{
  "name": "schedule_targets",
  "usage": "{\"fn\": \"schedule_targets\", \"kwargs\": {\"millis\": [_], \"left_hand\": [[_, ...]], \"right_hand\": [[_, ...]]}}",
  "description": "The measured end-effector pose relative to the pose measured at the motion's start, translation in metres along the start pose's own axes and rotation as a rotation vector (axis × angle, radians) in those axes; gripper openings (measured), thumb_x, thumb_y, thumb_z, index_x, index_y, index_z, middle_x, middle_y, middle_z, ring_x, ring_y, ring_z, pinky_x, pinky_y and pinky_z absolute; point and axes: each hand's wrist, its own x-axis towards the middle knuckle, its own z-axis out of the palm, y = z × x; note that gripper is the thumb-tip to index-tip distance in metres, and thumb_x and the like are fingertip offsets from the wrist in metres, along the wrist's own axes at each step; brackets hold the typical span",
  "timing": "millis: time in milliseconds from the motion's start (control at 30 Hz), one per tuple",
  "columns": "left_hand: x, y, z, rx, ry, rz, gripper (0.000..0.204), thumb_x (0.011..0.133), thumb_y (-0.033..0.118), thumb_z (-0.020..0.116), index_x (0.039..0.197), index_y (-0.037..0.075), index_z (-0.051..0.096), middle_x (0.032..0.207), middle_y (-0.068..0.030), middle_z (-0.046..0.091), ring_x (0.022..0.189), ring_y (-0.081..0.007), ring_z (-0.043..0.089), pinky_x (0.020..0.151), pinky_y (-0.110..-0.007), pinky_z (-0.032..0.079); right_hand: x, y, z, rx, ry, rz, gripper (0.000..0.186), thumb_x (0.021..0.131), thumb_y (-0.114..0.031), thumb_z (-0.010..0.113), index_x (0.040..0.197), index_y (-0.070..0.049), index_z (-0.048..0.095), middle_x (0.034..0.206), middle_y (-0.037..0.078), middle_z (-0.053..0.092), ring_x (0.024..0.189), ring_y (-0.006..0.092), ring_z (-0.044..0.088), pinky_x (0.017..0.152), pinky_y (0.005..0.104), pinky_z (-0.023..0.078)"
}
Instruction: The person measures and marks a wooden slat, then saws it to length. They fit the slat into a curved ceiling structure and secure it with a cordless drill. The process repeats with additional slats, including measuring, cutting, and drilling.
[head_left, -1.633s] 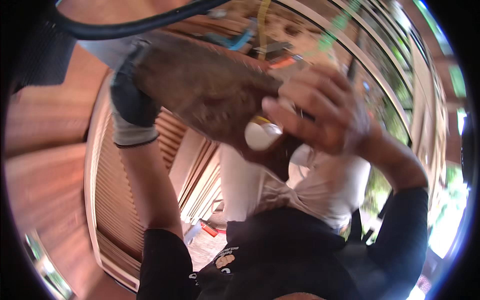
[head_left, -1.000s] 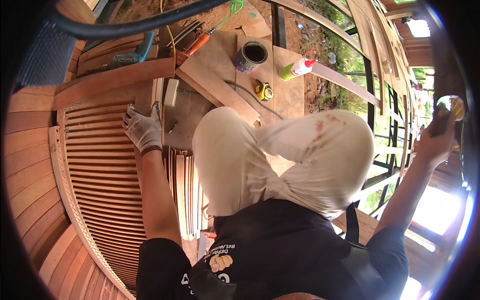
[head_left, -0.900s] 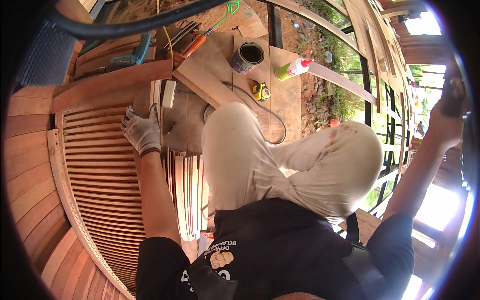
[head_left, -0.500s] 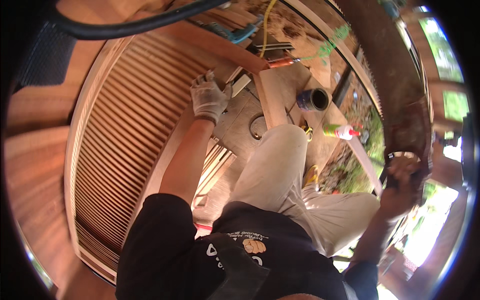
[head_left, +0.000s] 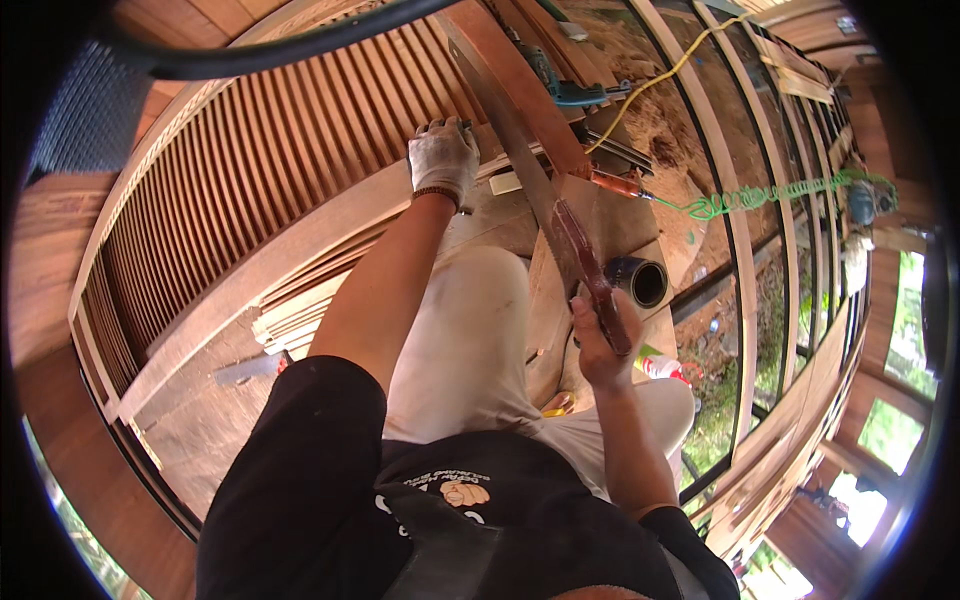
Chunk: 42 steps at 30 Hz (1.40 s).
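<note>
Right hand (head_left: 603,335) grasps saw (head_left: 538,180); left hand (head_left: 443,162) on panel (head_left: 290,150), hold unclear. Saw slipping toward those nearby fingers (head_left: 438,131) could cut them.

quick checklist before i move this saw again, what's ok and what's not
1. Right hand grip: ok, closed around the saw handle.
2. Left hand supported: ok, resting at the edge of the slatted panel.
3. Left hand off the saw blade: ok, a gap shows between them, though its true width is hard to judge.
4. Gloves on both hands: not ok, the left is gloved, the right is bare.
5. Open can clear of the right hand: cannot tell, they appear close together and the depth is unclear.
6. Blade off the reddish board: cannot tell, the two run alongside each other in view.
</note>
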Motion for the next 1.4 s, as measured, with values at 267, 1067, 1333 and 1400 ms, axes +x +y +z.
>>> {"fn": "schedule_targets", "kwargs": {"millis": [267, 1067, 1333, 1400], "left_hand": [[0.002, 0.012, -0.013, 0.009, -0.088, -0.153, 0.050, 0.103, 0.049, 0.042, 0.108, 0.013, 0.077, 0.109, -0.0179, 0.074, 0.107, -0.0366, 0.069, 0.095, -0.049, 0.053], [0.005, 0.008, -0.004, 0.013, -0.091, -0.148, 0.056, 0.100, 0.060, 0.046, 0.111, 0.014, 0.077, 0.113, -0.0160, 0.073, 0.107, -0.0380, 0.068, 0.093, -0.049, 0.053], [0.004, 0.000, 0.001, -0.030, 0.016, -0.098, 0.048, 0.099, 0.051, 0.050, 0.104, 0.013, 0.078, 0.110, -0.0167, 0.074, 0.104, -0.0385, 0.069, 0.092, -0.049, 0.055], [0.003, 0.004, -0.001, -0.020, -0.002, -0.086, 0.047, 0.099, 0.051, 0.051, 0.105, 0.013, 0.078, 0.110, -0.0167, 0.074, 0.105, -0.0383, 0.069, 0.092, -0.049, 0.054]], "right_hand": [[0.006, 0.038, -0.014, 0.086, -0.083, -0.037, 0.023, 0.095, -0.013, 0.072, 0.079, -0.003, 0.057, 0.060, 0.000, 0.051, 0.056, 0.0088, 0.046, 0.052, 0.0283, 0.035], [0.003, 0.037, -0.037, 0.098, -0.151, -0.031, 0.014, 0.092, -0.010, 0.073, 0.087, 0.000, 0.064, 0.063, 0.004, 0.054, 0.058, 0.0085, 0.050, 0.053, 0.0291, 0.040], [-0.010, 0.041, -0.046, 0.053, -0.193, -0.027, 0.008, 0.094, -0.007, 0.070, 0.092, 0.000, 0.066, 0.066, 0.005, 0.060, 0.057, 0.0112, 0.055, 0.056, 0.0277, 0.045], [-0.004, 0.041, -0.039, 0.077, -0.180, -0.017, 0.010, 0.094, -0.008, 0.071, 0.092, 0.000, 0.066, 0.066, 0.006, 0.061, 0.059, 0.0115, 0.057, 0.056, 0.0280, 0.045]]}}
